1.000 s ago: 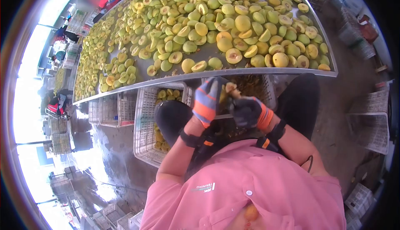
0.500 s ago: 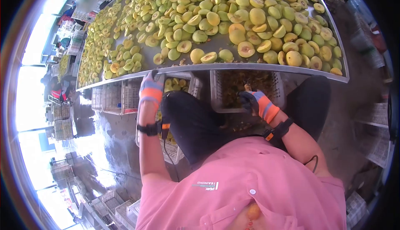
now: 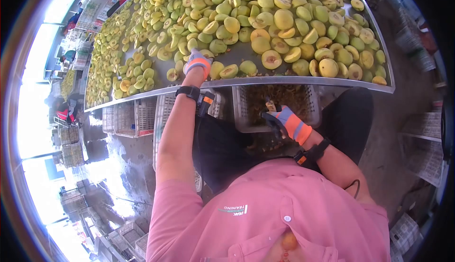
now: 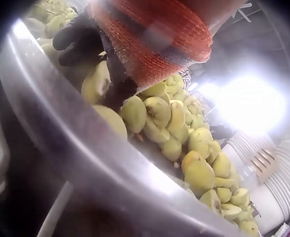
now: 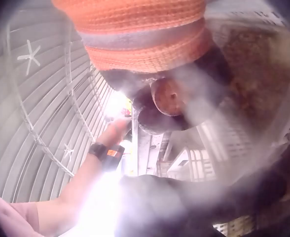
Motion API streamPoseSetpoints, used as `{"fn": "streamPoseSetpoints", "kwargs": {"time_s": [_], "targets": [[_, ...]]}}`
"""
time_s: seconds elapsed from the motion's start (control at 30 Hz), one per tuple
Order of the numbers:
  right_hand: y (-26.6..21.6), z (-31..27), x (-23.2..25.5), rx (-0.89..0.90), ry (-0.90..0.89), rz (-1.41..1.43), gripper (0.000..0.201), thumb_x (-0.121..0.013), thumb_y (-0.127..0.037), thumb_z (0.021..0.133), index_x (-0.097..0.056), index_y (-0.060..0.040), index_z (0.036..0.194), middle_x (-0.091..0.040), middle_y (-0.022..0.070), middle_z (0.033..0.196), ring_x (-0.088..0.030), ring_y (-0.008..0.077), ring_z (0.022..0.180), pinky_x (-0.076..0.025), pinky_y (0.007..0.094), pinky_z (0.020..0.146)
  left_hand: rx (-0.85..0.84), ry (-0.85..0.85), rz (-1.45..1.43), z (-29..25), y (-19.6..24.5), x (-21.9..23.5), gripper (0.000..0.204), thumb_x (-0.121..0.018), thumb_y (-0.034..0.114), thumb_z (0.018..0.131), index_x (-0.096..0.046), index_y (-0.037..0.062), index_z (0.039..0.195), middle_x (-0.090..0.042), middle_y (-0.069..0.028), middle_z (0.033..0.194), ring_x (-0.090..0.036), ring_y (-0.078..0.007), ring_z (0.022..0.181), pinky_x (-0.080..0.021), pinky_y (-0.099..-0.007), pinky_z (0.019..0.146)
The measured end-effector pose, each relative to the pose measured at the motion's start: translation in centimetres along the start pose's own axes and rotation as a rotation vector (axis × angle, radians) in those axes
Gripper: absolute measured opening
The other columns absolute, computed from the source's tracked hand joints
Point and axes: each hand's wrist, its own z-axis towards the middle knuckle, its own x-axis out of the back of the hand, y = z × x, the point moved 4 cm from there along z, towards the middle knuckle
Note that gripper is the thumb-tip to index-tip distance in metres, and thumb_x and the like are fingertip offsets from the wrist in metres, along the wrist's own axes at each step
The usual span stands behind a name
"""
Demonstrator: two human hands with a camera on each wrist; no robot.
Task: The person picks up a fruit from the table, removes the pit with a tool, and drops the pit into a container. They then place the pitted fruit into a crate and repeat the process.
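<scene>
Now reaching with left hand to fruit on table, no longer down at its edge; can't tell whether gripping. Still holding tool in right hand, below table's edge.

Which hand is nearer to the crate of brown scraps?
Right. The right hand is at the near rim of the crate; the left hand is up among fruit on the table.
</scene>
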Motion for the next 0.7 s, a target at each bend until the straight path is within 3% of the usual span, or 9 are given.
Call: {"fn": "streamPoseSetpoints", "kwargs": {"time_s": [0.13, 0.23, 0.27, 0.37, 0.4, 0.47, 0.53, 0.57, 0.7], "targets": [[-0.6, -0.6, -0.1, -0.004, -0.029, -0.068, 0.024, -0.069, -0.028, 0.083, -0.060, -0.0066, 0.076, -0.053, 0.0025, 0.056, -0.047, 0.0132, 0.036, -0.035, 0.0278, 0.032, -0.112, 0.134, -0.152, 0.5, -1.2, -0.8, 0.067, -0.074, 0.034, 0.075, -0.049, 0.0019, 0.128, -0.061, -0.0181, 0.121, -0.061, -0.0297, 0.108, -0.050, -0.0380, 0.090], [-2.9, -2.2, -0.2, 0.350, 0.082, -0.191, 0.020, -0.068, -0.015, 0.082, -0.063, 0.0003, 0.094, -0.063, 0.0054, 0.076, -0.059, 0.0135, 0.067, -0.049, 0.0309, 0.060, -0.152, 0.111, -0.597, -2.7, -0.6, 1.4, 0.056, -0.075, 0.027, 0.075, -0.055, -0.0002, 0.120, -0.066, -0.0168, 0.112, -0.064, -0.0259, 0.100, -0.051, -0.0353, 0.084], [-3.4, -2.2, -0.5, 0.460, 0.066, -0.182, 0.021, -0.067, -0.014, 0.083, -0.062, 0.0000, 0.098, -0.064, 0.0052, 0.080, -0.058, 0.0127, 0.072, -0.048, 0.0302, 0.064, -0.259, 0.114, -0.788, -4.4, -0.1, 2.3, 0.038, -0.072, 0.019, 0.078, -0.061, 0.0016, 0.110, -0.069, -0.0129, 0.095, -0.066, -0.0212, 0.087, -0.051, -0.0315, 0.074], [-6.3, -2.3, -2.3, 0.733, 0.006, -0.216, 0.024, -0.064, -0.010, 0.083, -0.062, -0.0007, 0.105, -0.065, 0.0056, 0.089, -0.057, 0.0109, 0.082, -0.046, 0.0290, 0.071, -0.160, -0.087, -1.198, -9.5, 0.5, 3.0, 0.025, -0.068, 0.014, 0.082, -0.060, 0.0043, 0.103, -0.066, -0.0084, 0.086, -0.063, -0.0166, 0.076, -0.050, -0.0284, 0.065], [-7.9, -3.2, -3.2, 0.786, -0.005, -0.261, 0.023, -0.063, -0.010, 0.084, -0.062, -0.0008, 0.105, -0.066, 0.0062, 0.090, -0.057, 0.0109, 0.081, -0.046, 0.0293, 0.070, -0.438, 0.117, -1.145, -10.3, 0.7, 2.4, 0.020, -0.067, 0.013, 0.082, -0.060, 0.0054, 0.100, -0.064, -0.0072, 0.084, -0.062, -0.0161, 0.072, -0.050, -0.0280, 0.062], [-10.0, -4.1, -5.1, 0.929, -0.065, -0.240, 0.022, -0.062, -0.012, 0.084, -0.063, -0.0020, 0.103, -0.066, 0.0083, 0.084, -0.057, 0.0122, 0.075, -0.046, 0.0307, 0.067, -0.622, 0.199, -1.257, -14.5, 2.5, 3.0, 0.025, -0.066, 0.008, 0.080, -0.057, 0.0046, 0.103, -0.062, -0.0099, 0.088, -0.062, -0.0207, 0.074, -0.051, -0.0299, 0.065], [-10.0, -3.1, -5.4, 0.938, -0.015, -0.454, 0.021, -0.063, -0.014, 0.084, -0.064, -0.0029, 0.101, -0.066, 0.0085, 0.080, -0.055, 0.0132, 0.070, -0.046, 0.0314, 0.064, -0.781, 0.227, -1.185, -17.5, 4.0, 3.9, 0.030, -0.066, 0.004, 0.078, -0.054, 0.0038, 0.106, -0.061, -0.0126, 0.091, -0.062, -0.0253, 0.075, -0.052, -0.0319, 0.067], [-9.9, -2.5, -5.5, 0.940, 0.010, -0.565, 0.020, -0.063, -0.015, 0.083, -0.064, -0.0034, 0.100, -0.065, 0.0085, 0.077, -0.055, 0.0136, 0.067, -0.046, 0.0317, 0.062, -1.131, 0.608, -0.563, -19.5, 5.0, 4.6, 0.038, -0.068, 0.002, 0.075, -0.052, 0.0024, 0.109, -0.061, -0.0143, 0.093, -0.063, -0.0281, 0.077, -0.052, -0.0327, 0.069], [-8.8, -1.7, -5.6, 0.891, -0.093, -0.359, 0.018, -0.065, -0.016, 0.083, -0.065, -0.0041, 0.096, -0.064, 0.0082, 0.073, -0.053, 0.0148, 0.061, -0.045, 0.0334, 0.058, -0.928, 0.427, -0.798, -20.3, 4.6, 3.3, 0.048, -0.071, 0.001, 0.068, -0.051, -0.0013, 0.112, -0.063, -0.0158, 0.102, -0.063, -0.0309, 0.090, -0.051, -0.0375, 0.079]]}}
